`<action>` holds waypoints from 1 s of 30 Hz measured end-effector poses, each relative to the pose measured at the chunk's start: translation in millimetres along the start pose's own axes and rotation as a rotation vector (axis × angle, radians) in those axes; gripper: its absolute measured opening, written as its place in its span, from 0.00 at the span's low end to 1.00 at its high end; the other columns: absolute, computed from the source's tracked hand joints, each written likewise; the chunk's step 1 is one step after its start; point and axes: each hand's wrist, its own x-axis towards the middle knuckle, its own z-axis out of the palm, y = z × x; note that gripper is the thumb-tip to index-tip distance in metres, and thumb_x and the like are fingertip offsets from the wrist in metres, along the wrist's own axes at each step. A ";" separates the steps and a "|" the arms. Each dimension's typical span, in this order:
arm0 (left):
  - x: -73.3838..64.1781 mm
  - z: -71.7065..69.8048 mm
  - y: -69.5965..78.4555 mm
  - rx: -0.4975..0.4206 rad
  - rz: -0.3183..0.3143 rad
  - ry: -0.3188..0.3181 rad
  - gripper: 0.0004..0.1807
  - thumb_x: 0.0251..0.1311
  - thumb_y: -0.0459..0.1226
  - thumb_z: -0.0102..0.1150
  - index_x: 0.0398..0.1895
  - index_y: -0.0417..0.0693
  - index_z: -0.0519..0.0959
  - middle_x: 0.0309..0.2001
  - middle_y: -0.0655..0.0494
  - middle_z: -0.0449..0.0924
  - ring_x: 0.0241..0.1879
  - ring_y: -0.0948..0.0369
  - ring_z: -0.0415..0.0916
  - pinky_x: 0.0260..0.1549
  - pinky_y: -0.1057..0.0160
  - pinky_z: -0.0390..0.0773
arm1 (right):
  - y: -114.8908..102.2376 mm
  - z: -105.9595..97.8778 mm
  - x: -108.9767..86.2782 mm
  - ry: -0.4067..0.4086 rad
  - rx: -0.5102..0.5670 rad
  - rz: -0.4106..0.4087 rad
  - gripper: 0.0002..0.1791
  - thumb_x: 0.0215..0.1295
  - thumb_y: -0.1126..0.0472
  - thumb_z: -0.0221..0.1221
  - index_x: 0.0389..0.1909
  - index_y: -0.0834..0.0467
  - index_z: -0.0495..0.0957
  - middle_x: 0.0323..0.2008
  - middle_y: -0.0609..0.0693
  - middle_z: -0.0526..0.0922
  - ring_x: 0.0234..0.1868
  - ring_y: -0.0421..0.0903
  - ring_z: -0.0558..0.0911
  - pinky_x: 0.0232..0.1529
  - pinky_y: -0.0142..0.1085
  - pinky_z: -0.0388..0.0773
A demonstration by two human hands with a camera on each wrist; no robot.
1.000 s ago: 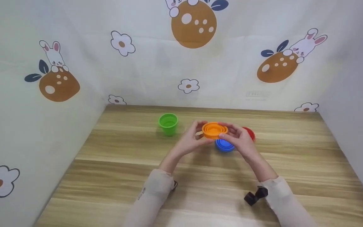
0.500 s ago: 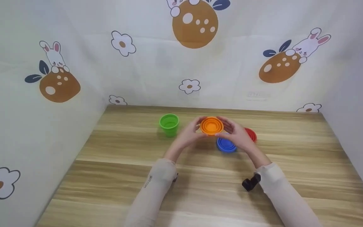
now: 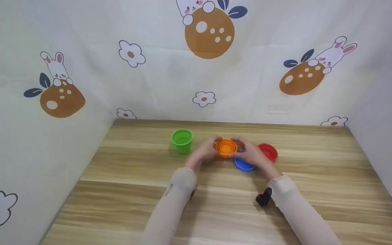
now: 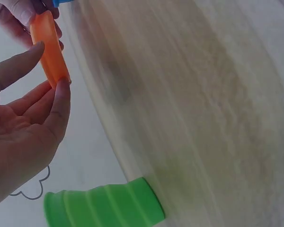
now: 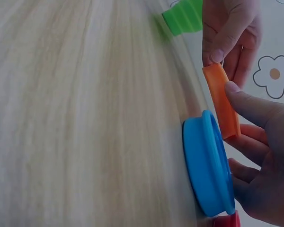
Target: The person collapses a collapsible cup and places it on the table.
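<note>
An orange collapsible cup (image 3: pixel 226 147), folded flat into rings, is held above the table between both hands. My left hand (image 3: pixel 205 150) pinches its left edge, the thumb and fingertips (image 4: pixel 62 90) on the rim. Opposite, my right hand (image 3: pixel 252 153) grips the right edge with thumb (image 5: pixel 233 88) and fingers. A blue folded cup (image 3: pixel 244 165) lies on the table, partly hidden under the right hand. Beyond that hand is a red folded cup (image 3: pixel 268 152). To the left stands a green cup (image 3: pixel 182 141), upright and extended, its ridged side (image 4: pixel 106 205) seen in the left wrist view.
The wood-grain table (image 3: pixel 134 197) reaches back to a pale curtain (image 3: pixel 162 78) printed with bunnies, fruit and flowers. A black wrist-camera mount (image 3: pixel 263 197) hangs beside the right sleeve (image 3: pixel 298 207), over the table.
Both hands have lowered the orange cup toward the table, and its face has turned up to the head camera. More of the red cup shows now. The green and blue cups stay put.
</note>
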 end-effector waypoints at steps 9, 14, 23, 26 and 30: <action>-3.1 5.2 -3.6 0.005 -0.003 -0.048 0.35 0.59 0.28 0.61 0.72 0.40 0.65 0.70 0.40 0.68 0.70 0.48 0.66 0.74 0.50 0.62 | 2.7 7.3 -0.2 -0.025 -0.098 -0.008 0.36 0.61 0.55 0.69 0.69 0.62 0.69 0.67 0.62 0.73 0.69 0.61 0.71 0.72 0.56 0.65; -5.4 0.6 3.4 -0.089 -0.011 -0.017 0.37 0.57 0.21 0.55 0.72 0.43 0.64 0.73 0.42 0.65 0.73 0.48 0.62 0.74 0.49 0.60 | 0.4 2.3 -0.5 -0.006 -0.093 0.011 0.35 0.61 0.56 0.69 0.67 0.63 0.69 0.66 0.63 0.74 0.68 0.61 0.72 0.71 0.57 0.66; -10.0 0.5 2.4 -0.155 -0.118 0.005 0.36 0.57 0.22 0.54 0.72 0.43 0.63 0.69 0.42 0.68 0.68 0.47 0.67 0.71 0.49 0.66 | -2.6 4.9 1.1 0.015 -0.092 0.078 0.33 0.61 0.57 0.69 0.66 0.61 0.70 0.65 0.61 0.76 0.67 0.59 0.74 0.71 0.54 0.68; -10.6 0.3 1.5 -0.168 -0.124 0.018 0.35 0.58 0.22 0.52 0.71 0.43 0.64 0.69 0.42 0.68 0.68 0.47 0.67 0.71 0.49 0.66 | -3.6 7.0 1.1 0.026 -0.095 0.077 0.33 0.62 0.58 0.68 0.66 0.61 0.70 0.65 0.62 0.76 0.67 0.60 0.74 0.71 0.54 0.68; -12.5 -1.7 3.5 -0.159 -0.125 0.004 0.33 0.60 0.25 0.53 0.71 0.43 0.64 0.71 0.43 0.66 0.71 0.47 0.65 0.73 0.49 0.64 | -5.7 6.4 1.7 0.026 -0.093 0.077 0.33 0.62 0.58 0.68 0.66 0.61 0.70 0.65 0.62 0.75 0.67 0.60 0.74 0.71 0.54 0.67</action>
